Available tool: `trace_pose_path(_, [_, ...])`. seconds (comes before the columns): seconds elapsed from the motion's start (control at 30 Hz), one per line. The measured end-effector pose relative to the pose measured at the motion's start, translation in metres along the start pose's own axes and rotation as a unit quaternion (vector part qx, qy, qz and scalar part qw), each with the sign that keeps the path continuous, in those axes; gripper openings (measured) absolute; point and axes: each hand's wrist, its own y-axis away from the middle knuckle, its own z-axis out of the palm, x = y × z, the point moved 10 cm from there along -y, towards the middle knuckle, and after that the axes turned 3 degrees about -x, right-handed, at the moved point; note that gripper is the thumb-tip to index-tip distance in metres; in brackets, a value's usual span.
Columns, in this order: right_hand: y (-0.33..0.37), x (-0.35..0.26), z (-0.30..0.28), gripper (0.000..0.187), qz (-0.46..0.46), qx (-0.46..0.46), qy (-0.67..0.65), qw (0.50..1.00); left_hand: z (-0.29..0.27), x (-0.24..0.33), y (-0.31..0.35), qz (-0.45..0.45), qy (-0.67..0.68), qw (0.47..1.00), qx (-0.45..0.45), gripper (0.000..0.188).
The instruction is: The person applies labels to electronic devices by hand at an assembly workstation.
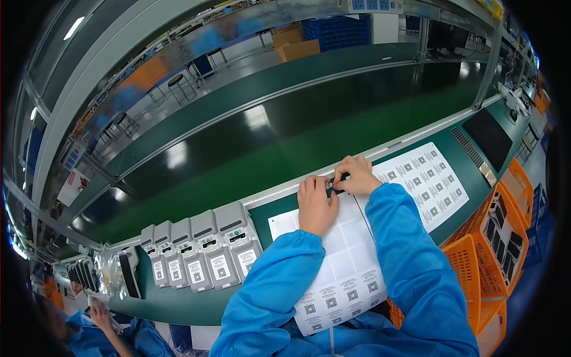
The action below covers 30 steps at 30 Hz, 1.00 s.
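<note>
My left hand (317,205) and my right hand (357,177) meet at the far edge of a white label sheet (348,250). Their fingertips pinch together around a small dark and pale piece (330,185), too small to name. Printed labels with square codes fill the near rows of this sheet, while its upper part is bare backing. To the right lies a second label sheet (423,183), still covered in printed labels. Left of my forearm several grey plastic devices (205,250) stand in a row, each with a white label on its lower front.
A green conveyor belt (285,119) runs beyond the bench edge. At right are a metal ruler-like strip (474,156), a black mat (488,138) and orange crates (502,238) with dark parts. A co-worker's hand (100,313) works at lower left, near clear plastic bags (110,271).
</note>
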Motion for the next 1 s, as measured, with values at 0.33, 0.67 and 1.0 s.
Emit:
trace_pose_path(0.33, [0.0014,-0.0021,-0.0004,0.008,0.003,0.009,0.002,1.0,0.0005,-0.0001,0.0002,0.0,-0.004,1.0,0.0,0.034])
trace_pose_path(0.67, [-0.0005,-0.002,0.0,0.006,-0.002,-0.004,-0.008,1.0,-0.0008,-0.0006,0.0001,0.003,0.001,1.0,0.002,0.034])
trace_pose_path(1.0, [0.0013,-0.0021,-0.0024,0.007,0.003,0.007,0.003,1.0,0.0,0.0011,-0.0001,0.003,-0.002,1.0,0.002,0.034])
